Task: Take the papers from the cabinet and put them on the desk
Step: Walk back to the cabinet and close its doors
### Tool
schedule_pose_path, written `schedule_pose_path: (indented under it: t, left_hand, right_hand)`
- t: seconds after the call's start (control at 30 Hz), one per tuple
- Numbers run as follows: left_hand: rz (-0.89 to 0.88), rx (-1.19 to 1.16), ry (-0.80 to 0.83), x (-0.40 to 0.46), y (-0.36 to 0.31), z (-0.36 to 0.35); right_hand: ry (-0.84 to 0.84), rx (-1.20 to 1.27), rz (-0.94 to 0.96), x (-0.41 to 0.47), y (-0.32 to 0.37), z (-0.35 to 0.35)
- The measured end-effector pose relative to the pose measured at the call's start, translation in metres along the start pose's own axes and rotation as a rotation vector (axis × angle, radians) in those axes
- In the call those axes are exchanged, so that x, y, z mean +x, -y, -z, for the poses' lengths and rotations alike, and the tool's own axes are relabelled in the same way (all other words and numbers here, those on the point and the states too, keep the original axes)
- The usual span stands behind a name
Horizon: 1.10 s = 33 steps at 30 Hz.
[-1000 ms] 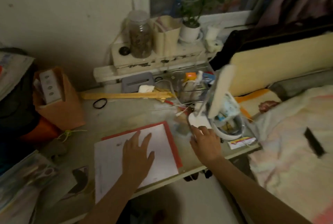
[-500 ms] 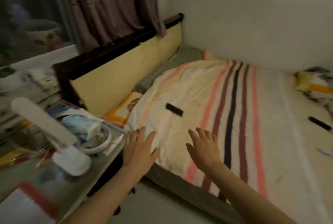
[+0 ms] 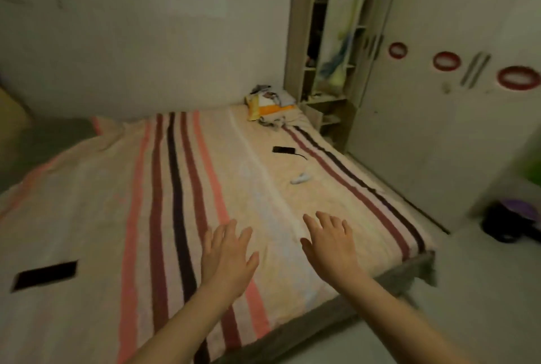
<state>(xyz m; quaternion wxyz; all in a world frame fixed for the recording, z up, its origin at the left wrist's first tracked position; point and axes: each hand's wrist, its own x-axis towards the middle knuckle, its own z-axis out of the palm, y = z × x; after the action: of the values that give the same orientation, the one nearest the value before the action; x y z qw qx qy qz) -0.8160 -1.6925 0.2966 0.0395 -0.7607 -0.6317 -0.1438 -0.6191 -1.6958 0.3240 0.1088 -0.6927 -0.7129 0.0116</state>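
Note:
A tall white cabinet (image 3: 433, 117) with red rings on its doors stands at the right, past the foot of the bed. One door is ajar, and shelves (image 3: 325, 76) with small things show in the gap. No papers and no desk are in view. My left hand (image 3: 227, 255) and my right hand (image 3: 329, 243) hover side by side over the near edge of the bed, palms down, fingers spread, holding nothing. Both are well short of the cabinet.
A striped bedspread (image 3: 181, 188) covers the bed that fills the middle. On it lie a black phone (image 3: 45, 276), a black remote (image 3: 285, 150), a small white object (image 3: 300, 178) and a crumpled orange bundle (image 3: 268, 107). A dark container (image 3: 506, 221) sits on the floor at the right.
My view has swung right from the desk, across the bed, to the cabinet. Both hands left the papers and lamp on the desk and now hang empty in the air.

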Motion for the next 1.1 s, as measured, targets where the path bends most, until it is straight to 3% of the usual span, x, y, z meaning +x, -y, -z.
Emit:
schedule_pose_path:
  t: [0.23, 0.4, 0.67, 0.9, 1.1]
  left_hand:
    - [-0.327, -0.071, 0.139, 0.126, -0.164, -0.047]
    - [-0.549, -0.088, 0.153, 0.207, -0.275, -0.088]
    - [-0.827, -0.132, 0.223, 0.292, -0.449, -0.13]
    - [-0.985, -0.158, 0.254, 0.338, -0.596, -0.168]
    - [-0.871, -0.122, 0.263, 0.393, -0.727, -0.206]
  right_hand:
    - [-0.067, 0.012, -0.395, 0.017, -0.163, 0.022]
    - [-0.106, -0.023, -0.645, 0.044, -0.268, 0.035]
    - [-0.141, -0.03, -0.929, 0.064, -0.409, 0.062]
    - [-0.16, -0.036, -1.03, 0.072, -0.556, 0.066]
    - [-0.106, -0.072, -0.885, 0.116, -0.699, 0.085]
